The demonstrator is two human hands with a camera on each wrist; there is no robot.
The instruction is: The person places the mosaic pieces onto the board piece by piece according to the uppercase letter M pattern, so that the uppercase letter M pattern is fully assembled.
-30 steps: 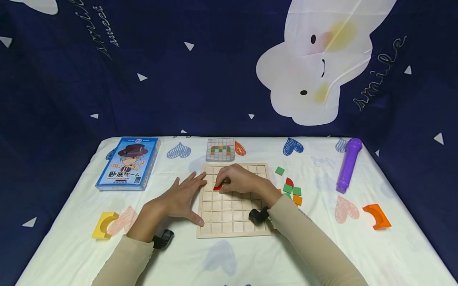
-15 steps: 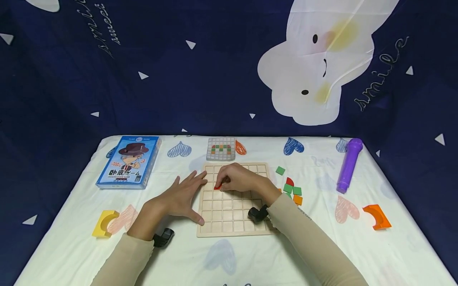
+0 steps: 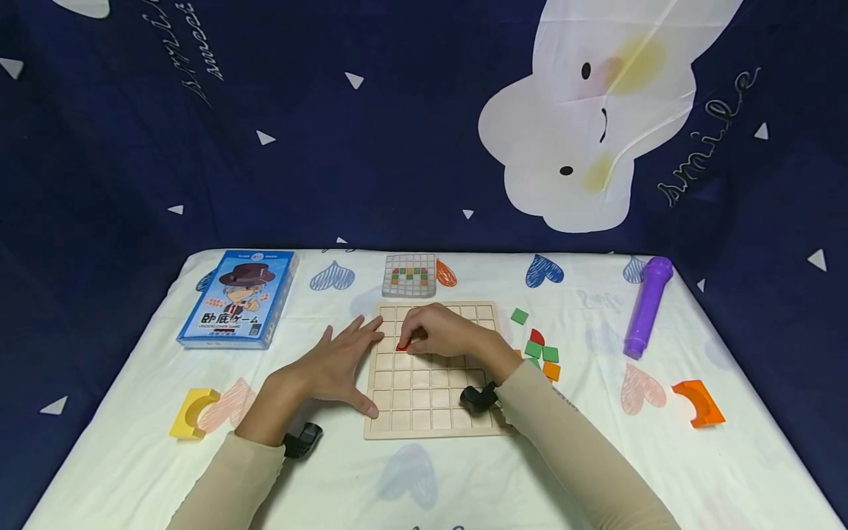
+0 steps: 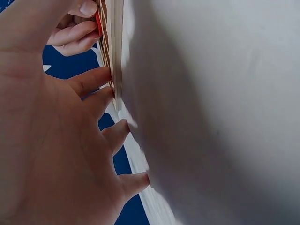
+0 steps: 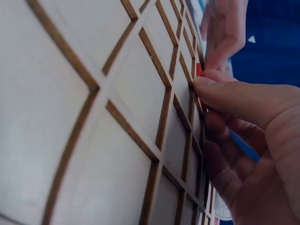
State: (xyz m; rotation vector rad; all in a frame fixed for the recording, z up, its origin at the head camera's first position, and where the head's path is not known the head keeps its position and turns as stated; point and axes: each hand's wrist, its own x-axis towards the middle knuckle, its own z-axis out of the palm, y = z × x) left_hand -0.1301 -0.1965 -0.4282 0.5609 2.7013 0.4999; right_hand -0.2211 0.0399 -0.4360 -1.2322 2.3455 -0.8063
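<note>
A wooden grid board (image 3: 430,401) lies flat on the white cloth in the middle of the table. My right hand (image 3: 437,331) is over its upper left cells and pinches a small red tile (image 3: 402,345) down against the board; the tile (image 5: 199,70) shows just past my thumb in the right wrist view, and its red edge (image 4: 98,23) in the left wrist view. My left hand (image 3: 338,364) lies flat with spread, straight fingers (image 4: 93,79) touching the board's left edge (image 4: 115,56).
Loose green, red and orange tiles (image 3: 539,350) lie right of the board. A pattern card (image 3: 409,276) sits behind it, a blue game box (image 3: 238,298) at back left. A yellow arch block (image 3: 192,414), an orange arch block (image 3: 697,401) and a purple cylinder (image 3: 645,305) lie further out.
</note>
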